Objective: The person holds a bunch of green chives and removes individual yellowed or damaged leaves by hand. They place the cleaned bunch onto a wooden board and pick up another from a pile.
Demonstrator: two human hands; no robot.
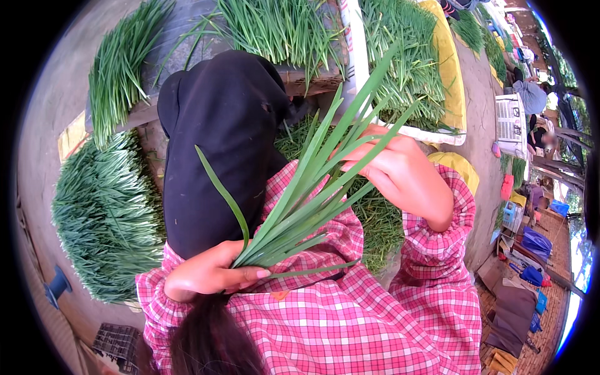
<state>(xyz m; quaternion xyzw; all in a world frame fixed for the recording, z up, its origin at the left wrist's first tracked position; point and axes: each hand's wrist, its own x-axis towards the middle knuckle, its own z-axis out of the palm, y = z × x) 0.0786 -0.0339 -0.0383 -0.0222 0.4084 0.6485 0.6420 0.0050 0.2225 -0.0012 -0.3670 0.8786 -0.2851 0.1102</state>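
A loose bunch of flat green garlic chives (294,219) fans out above my lap, its gathered end low and its leaves slanting up to the right. My left hand (209,270) is closed around that gathered end, thumb across it. One leaf bends away to the left of the bunch. Among the upper leaves, my right hand (403,172) has its fingers pinched together on chive leaves; the leaves partly cover its fingertips. Dark cloth covers my knee (219,137) behind the bunch.
Chive piles lie on a low dark table (181,44) ahead. A big stack of chives (106,219) stands at left, with more chives (406,69) on a white-and-yellow sack at right. Loose trimmings (381,231) cover the ground below. Farther right are a white crate (511,122) and people.
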